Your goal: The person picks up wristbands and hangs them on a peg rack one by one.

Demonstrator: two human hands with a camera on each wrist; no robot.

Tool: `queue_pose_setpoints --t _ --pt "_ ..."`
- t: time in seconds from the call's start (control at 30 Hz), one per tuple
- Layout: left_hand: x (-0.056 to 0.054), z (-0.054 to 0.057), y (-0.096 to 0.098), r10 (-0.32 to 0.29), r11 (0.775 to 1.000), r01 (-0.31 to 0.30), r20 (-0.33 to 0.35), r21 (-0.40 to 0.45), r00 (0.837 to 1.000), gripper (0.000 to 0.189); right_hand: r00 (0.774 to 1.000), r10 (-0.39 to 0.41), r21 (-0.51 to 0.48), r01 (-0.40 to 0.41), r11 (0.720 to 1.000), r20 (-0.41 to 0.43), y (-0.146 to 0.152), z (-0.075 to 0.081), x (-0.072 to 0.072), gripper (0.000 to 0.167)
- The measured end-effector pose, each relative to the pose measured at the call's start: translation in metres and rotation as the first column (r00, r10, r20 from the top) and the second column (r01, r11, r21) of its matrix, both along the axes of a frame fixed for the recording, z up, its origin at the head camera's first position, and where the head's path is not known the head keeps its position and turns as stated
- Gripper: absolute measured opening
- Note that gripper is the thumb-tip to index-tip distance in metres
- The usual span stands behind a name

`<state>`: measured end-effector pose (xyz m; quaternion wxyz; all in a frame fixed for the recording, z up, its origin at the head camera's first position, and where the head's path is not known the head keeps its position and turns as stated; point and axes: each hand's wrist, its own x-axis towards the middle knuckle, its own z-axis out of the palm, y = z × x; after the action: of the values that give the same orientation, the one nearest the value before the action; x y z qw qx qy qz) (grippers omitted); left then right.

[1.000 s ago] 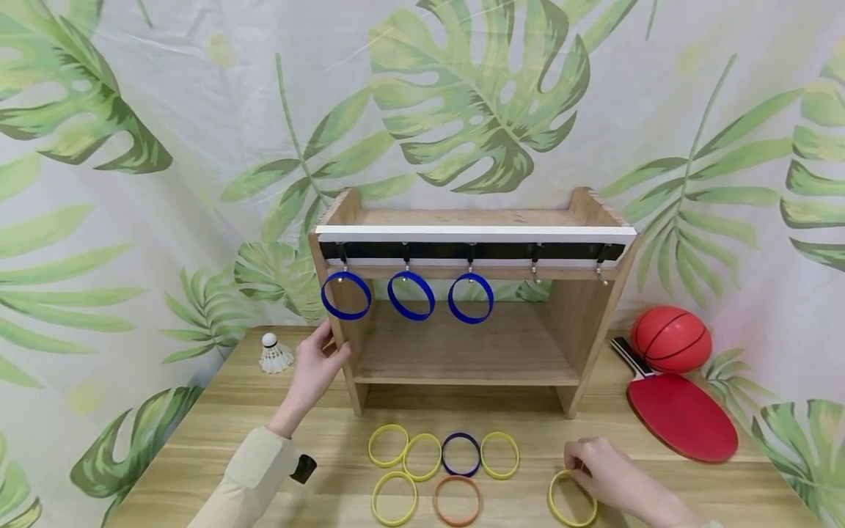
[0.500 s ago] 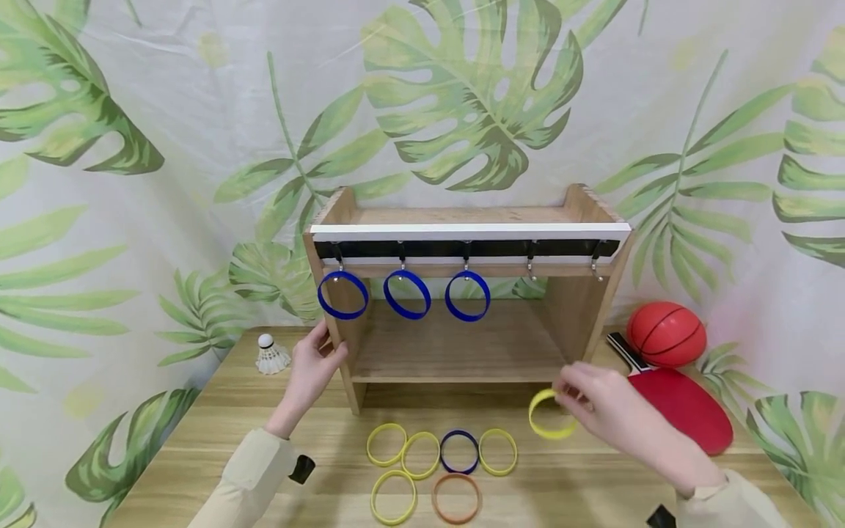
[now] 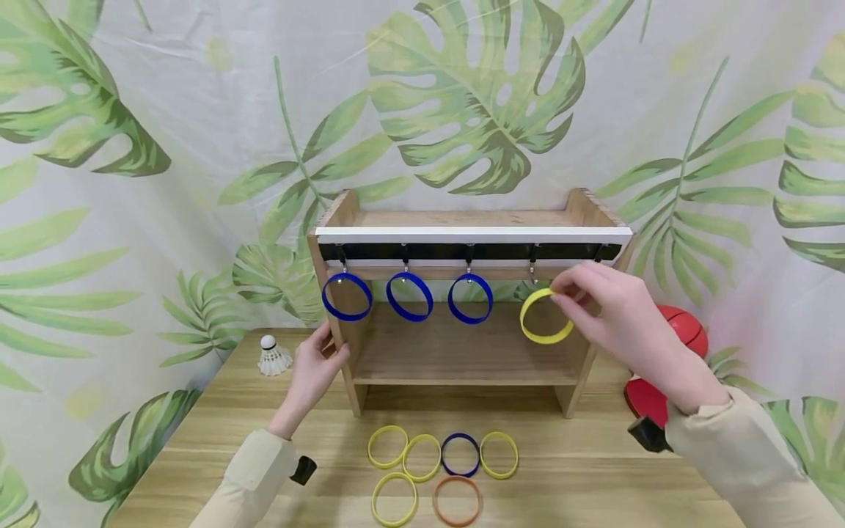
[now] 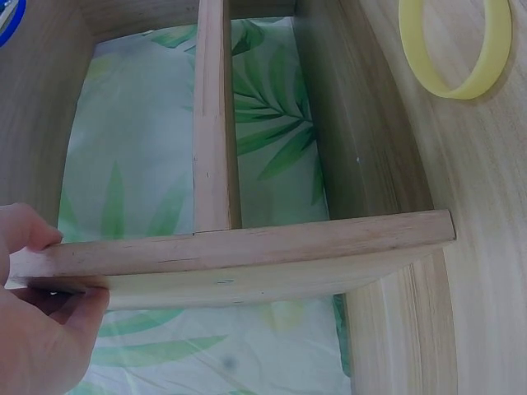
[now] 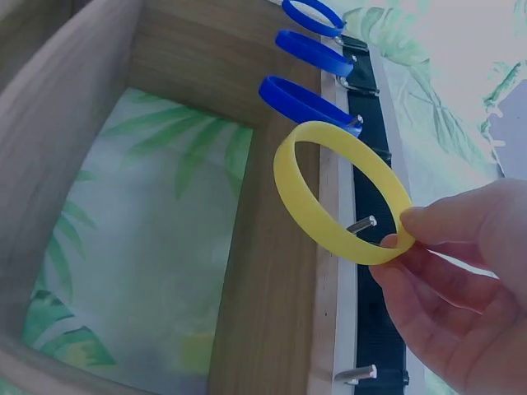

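Note:
My right hand (image 3: 610, 312) pinches a yellow silicone wristband (image 3: 546, 339) between thumb and fingers, just below the fourth hook (image 3: 532, 273) of the rack. In the right wrist view that hook's tip (image 5: 362, 224) shows through the opening of the yellow wristband (image 5: 317, 218). Blue wristbands hang from the first three hooks, the nearest being the third blue wristband (image 3: 471, 321). My left hand (image 3: 318, 374) grips the left side panel of the wooden shelf (image 3: 465, 381); the left wrist view shows thumb and fingers around the panel's edge (image 4: 247, 251). The fifth hook is mostly hidden behind my right hand.
In front of the shelf lie several yellow wristbands (image 3: 394, 524), a dark blue wristband (image 3: 461, 475) and an orange wristband (image 3: 458, 522). A shuttlecock (image 3: 273, 358) stands at left. At right, a red ball (image 3: 686, 326) and a red paddle (image 3: 643, 400) are partly behind my right arm.
My right hand has lifted the yellow wristband from the table at the right, up and slightly left to the fourth hook. My left hand has stayed on the shelf's side.

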<state>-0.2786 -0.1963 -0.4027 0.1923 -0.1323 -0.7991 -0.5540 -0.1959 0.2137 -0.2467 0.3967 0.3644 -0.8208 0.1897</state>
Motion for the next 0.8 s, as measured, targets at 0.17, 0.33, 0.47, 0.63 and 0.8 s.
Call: queue_pose_setpoints --t 0.17,0.33,0.47,0.63,0.8 --pt "0.000 0.000 0.000 0.003 1.000 -0.003 0.011 -0.005 1.000 0.045 0.998 -0.053 0.002 0.053 0.999 0.021 -0.005 0.009 -0.013 0.018" --pt "-0.001 -0.001 -0.001 0.002 1.000 -0.002 -0.008 -0.007 1.000 0.045 0.994 -0.102 0.021 0.101 0.995 0.048 -0.007 0.006 -0.021 0.017" --pt "-0.001 -0.001 -0.001 -0.005 1.000 0.005 -0.016 0.002 1.000 0.047 0.992 -0.117 0.045 0.115 0.992 0.037 -0.008 0.001 -0.023 0.018" --pt "-0.001 -0.002 -0.001 -0.006 1.000 0.005 -0.013 -0.010 1.000 0.047 0.990 -0.140 0.047 0.140 0.989 -0.006 -0.007 -0.001 -0.017 0.017" --pt "-0.001 -0.001 -0.002 -0.007 1.000 0.007 -0.010 -0.016 1.000 0.048 0.989 -0.135 0.032 0.137 0.990 -0.065 -0.004 -0.008 0.002 0.021"
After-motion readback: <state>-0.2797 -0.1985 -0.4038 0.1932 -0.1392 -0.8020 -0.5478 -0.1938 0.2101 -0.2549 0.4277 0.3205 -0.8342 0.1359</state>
